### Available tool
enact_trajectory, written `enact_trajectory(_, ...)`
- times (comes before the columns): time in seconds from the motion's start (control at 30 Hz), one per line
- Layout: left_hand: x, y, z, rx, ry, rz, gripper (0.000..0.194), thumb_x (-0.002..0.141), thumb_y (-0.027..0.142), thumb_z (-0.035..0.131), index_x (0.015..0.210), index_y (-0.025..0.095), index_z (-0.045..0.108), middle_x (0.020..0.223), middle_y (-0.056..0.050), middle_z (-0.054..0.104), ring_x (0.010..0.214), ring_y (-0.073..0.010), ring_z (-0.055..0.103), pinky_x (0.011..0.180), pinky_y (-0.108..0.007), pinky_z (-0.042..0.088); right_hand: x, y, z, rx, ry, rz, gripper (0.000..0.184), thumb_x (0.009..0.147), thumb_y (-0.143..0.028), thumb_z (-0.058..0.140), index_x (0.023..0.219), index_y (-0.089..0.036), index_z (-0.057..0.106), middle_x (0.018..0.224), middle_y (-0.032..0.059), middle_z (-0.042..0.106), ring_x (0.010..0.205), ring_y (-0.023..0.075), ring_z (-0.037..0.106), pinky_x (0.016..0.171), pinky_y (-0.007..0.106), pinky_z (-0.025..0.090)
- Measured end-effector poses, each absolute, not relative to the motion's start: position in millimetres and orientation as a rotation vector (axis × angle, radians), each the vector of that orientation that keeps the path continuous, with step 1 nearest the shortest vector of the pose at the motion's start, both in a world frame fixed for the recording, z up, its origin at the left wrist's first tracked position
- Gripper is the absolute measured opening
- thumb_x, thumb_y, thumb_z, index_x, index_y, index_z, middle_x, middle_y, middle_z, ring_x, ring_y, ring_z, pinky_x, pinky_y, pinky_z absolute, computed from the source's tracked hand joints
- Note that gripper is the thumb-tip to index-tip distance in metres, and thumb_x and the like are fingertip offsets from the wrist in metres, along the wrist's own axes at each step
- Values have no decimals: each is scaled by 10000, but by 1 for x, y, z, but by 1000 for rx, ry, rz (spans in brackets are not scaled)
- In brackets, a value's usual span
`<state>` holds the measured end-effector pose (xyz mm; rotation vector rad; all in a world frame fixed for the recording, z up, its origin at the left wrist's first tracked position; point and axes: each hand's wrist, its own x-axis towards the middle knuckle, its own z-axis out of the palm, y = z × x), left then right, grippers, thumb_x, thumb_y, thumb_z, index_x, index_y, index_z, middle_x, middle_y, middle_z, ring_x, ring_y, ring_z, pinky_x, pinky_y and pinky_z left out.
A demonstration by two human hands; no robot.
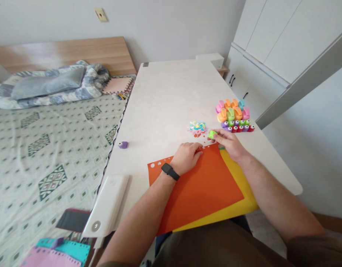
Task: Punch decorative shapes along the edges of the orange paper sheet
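Observation:
Between the fingers of my right hand (pixel 229 142) is a small green craft punch (pixel 212 134), held just beyond the far edge of an orange sheet (pixel 204 181). My left hand (pixel 186 155) rests on that sheet near its far edge, fingers bent; whether they pinch the paper is hard to make out. Small shapes are cut out along the orange sheet's far edge. Under it lies a yellow sheet (pixel 243 185). A heap of colourful paper cutouts (pixel 198 127) sits on the white table (pixel 165 100) just past my hands.
Rows of large and small craft punches (pixel 234 115) stand at the right. One purple punch (pixel 123 144) is by the table's left edge, with a white device (pixel 111 204) nearer me. Pink and teal punched sheets (pixel 55 254) lie lower left, beside the bed (pixel 48 148).

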<state>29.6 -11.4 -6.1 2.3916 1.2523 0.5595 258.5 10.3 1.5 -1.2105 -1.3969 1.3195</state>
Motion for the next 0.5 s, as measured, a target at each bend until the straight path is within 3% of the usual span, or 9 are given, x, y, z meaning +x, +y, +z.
enact_trajectory(0.2,34,-18,-3,2480,1274,502,378,1016,310,540,1381,227,592,1102,-89,751,1048,-255,693,975,-415,505,257,11,1,-1197,-1337,1380,395,939,-601,635,1062,-232,703,1095,75,779,959,236,711,828,352,554)
enact_trajectory(0.5,41,-16,-2,2551,1300,411,466,1019,415,544,1458,261,527,1017,-83,719,976,-266,677,920,-413,489,251,8,2,-1137,-1347,1423,425,916,-663,638,1014,-252,686,1023,50,780,982,259,723,981,431,566)
